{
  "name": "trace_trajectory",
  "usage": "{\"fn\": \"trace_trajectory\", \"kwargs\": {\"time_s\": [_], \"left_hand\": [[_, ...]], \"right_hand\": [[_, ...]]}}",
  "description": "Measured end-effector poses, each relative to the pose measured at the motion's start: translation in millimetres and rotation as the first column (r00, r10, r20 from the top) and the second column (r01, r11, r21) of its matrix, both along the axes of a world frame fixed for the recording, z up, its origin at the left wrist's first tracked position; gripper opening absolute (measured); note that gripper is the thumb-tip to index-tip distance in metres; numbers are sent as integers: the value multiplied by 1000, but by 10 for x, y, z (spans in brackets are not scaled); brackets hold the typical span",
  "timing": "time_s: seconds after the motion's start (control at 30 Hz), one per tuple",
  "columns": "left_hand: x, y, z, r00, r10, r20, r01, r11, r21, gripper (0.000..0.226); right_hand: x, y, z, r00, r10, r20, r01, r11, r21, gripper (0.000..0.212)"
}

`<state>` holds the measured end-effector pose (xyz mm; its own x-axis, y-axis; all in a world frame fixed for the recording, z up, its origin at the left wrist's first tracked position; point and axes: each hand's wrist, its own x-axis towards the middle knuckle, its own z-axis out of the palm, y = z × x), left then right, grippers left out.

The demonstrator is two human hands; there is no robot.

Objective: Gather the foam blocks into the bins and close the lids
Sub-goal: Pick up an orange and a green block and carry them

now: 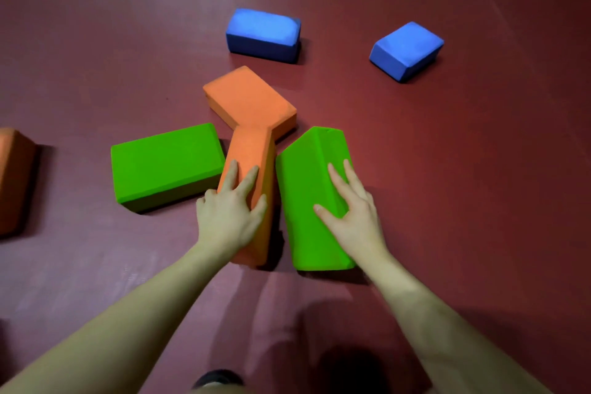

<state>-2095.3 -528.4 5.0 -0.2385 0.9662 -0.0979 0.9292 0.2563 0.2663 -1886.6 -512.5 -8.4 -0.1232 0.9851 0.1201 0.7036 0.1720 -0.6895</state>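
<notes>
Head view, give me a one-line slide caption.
Left hand on an orange block, right hand on a green block, more blocks scattered on the red floor.

Seven rectangular foam blocks on dark red floor. Orange foam block on its narrow edge (256, 169), centre, far end touching a flat orange foam block (248, 97) behind it. Green foam block lying flat (166, 161) just to its left; green foam block tipped up on edge (307, 201) just right. Two blue foam blocks further back, well apart: left one (262, 33), right one (406, 48) (turned at an angle). Third orange block (14, 176) cut off at left frame edge.
</notes>
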Motion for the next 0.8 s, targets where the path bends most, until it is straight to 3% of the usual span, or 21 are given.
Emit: {"fn": "trace_trajectory", "kwargs": {"time_s": [0.33,0.6,0.8], "left_hand": [[-413,300,1900,992,106,62,-103,994,-45,58],[-754,29,3773,964,238,120,-220,964,-148,57],[-886,-457,5001,940,317,127,-300,944,-137,58]], "right_hand": [[-439,511,1902,989,119,83,-116,992,-42,78],[-925,434,3937,945,257,204,-225,960,-167,75],[-1266,212,5210,900,338,276,-289,935,-205,72]]}}
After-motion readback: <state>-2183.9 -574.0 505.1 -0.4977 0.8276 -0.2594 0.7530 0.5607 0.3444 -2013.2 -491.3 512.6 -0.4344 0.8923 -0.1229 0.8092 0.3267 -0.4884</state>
